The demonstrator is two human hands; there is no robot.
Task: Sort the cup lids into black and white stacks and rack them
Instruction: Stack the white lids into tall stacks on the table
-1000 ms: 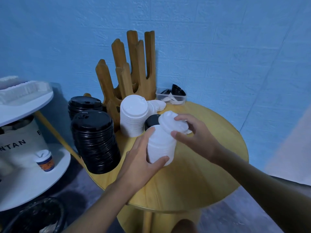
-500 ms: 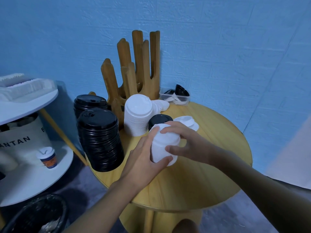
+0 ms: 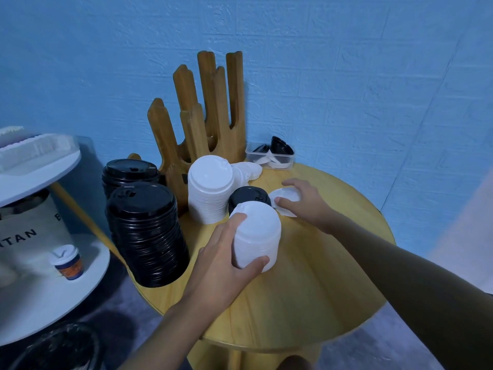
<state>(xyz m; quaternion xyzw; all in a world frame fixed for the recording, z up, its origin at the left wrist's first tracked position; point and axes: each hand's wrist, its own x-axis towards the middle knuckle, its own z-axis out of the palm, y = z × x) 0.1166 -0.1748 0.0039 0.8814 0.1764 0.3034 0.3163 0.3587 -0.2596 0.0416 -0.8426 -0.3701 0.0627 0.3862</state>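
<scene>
My left hand (image 3: 224, 260) grips a short stack of white lids (image 3: 257, 233) standing on the round wooden table (image 3: 306, 303). My right hand (image 3: 304, 201) reaches beyond it and pinches a loose white lid (image 3: 284, 197) lying on the table. A black lid (image 3: 249, 197) sits just behind the held stack. A taller white stack (image 3: 209, 190) stands further back, with more white lids (image 3: 246, 169) lying behind it. Two black stacks (image 3: 145, 233) (image 3: 129, 173) stand at the table's left. The wooden rack (image 3: 202, 116) rises at the back.
A clear tub (image 3: 269, 156) with black and white lids sits at the back by the blue wall. To the left is a white two-tier stand (image 3: 40, 303) holding a small lidded cup (image 3: 68, 263) and a bag. A dark bin (image 3: 53, 348) is on the floor.
My right hand set the white lid it held onto the stack in my left hand, then moved back and right to the loose white lid on the table.
</scene>
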